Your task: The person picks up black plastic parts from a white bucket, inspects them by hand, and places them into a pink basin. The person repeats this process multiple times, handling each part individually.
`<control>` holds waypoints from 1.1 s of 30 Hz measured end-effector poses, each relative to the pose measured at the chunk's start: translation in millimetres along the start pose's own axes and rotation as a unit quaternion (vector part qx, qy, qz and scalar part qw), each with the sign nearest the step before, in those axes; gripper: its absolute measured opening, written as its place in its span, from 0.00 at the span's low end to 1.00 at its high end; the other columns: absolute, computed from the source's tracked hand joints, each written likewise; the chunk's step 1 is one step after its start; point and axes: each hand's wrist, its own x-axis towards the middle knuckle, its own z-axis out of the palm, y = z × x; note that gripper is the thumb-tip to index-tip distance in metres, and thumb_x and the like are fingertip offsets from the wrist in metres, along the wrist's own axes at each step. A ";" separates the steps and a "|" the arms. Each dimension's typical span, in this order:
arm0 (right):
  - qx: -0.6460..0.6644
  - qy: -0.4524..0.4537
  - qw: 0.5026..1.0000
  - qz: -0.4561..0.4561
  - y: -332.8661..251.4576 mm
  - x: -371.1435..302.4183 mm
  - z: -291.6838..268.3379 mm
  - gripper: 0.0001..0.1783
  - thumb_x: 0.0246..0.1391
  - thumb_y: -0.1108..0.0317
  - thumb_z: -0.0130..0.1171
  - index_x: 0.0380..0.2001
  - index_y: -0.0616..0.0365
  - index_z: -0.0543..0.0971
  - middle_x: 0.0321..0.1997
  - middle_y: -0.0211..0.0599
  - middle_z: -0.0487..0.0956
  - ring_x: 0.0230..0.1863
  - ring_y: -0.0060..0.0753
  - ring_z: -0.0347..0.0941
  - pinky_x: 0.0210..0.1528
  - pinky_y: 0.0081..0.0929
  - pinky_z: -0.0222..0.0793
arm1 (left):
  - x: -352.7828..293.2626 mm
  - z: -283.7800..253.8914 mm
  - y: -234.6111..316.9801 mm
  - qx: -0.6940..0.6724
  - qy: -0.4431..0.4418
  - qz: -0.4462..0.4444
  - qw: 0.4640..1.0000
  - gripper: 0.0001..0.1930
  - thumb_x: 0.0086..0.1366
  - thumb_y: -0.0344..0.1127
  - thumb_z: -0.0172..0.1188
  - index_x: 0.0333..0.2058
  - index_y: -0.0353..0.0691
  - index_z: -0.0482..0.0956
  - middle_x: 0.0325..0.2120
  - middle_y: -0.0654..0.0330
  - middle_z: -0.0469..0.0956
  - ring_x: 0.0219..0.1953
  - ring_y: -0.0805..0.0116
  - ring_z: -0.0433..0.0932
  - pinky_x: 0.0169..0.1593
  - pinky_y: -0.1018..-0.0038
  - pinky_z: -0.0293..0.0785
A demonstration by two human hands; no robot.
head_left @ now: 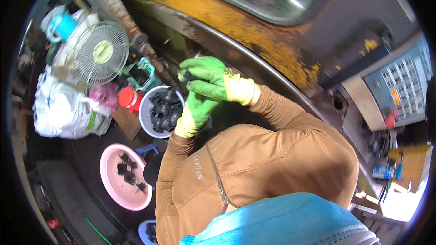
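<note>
Both my hands wear green gloves with yellow cuffs and meet in front of my chest, beside the machine. My right hand (206, 76) lies on top, its fingers bent round a small black piece (186, 76) whose shape is mostly hidden. Beneath it my left hand (198, 110) comes up from below, touching the right; its fingertips are covered by the right hand. Just left of my hands stands a pale blue-grey bucket (144, 117) filled with black, curved, shiny parts (165, 110).
Lower left, a pink basin (106, 172) holds several black scraps (128, 172). A red container (130, 99), a fan (103, 52) and a white plastic bag (68, 109) stand left. A worn yellow machine (259, 45) spans the far side; a button panel (399, 86) is at right.
</note>
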 end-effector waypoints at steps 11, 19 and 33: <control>-0.330 0.393 0.826 0.231 -52.8 -74.1 -196.0 0.23 0.55 0.77 0.55 0.54 0.65 0.64 0.42 0.41 0.75 0.33 0.30 0.74 0.35 0.27 0.72 | -79.3 -23.6 -61.5 -0.430 0.104 -0.080 0.893 0.20 0.71 0.50 0.46 0.50 0.41 0.72 0.15 0.74 0.56 0.15 0.80 0.56 0.21 0.80 0.56; 0.064 0.501 0.770 0.390 -11.2 -60.9 -167.1 0.16 0.62 0.68 0.54 0.50 0.62 0.69 0.29 0.32 0.77 0.23 0.19 0.73 0.25 0.16 0.69 | -110.3 -76.5 -56.1 -0.359 0.228 -0.158 0.891 0.22 0.71 0.47 0.49 0.58 0.41 0.67 0.24 0.68 0.70 0.20 0.75 0.68 0.28 0.78 0.70; -0.179 0.246 0.869 0.390 107.1 28.3 -75.5 0.13 0.58 0.58 0.53 0.39 0.56 0.75 0.33 0.47 0.80 0.35 0.52 0.78 0.36 0.42 0.73 | 148.9 -63.2 57.9 -0.188 0.139 0.026 0.972 0.20 0.67 0.39 0.57 0.55 0.41 0.72 0.40 0.63 0.78 0.24 0.82 0.71 0.22 0.87 0.59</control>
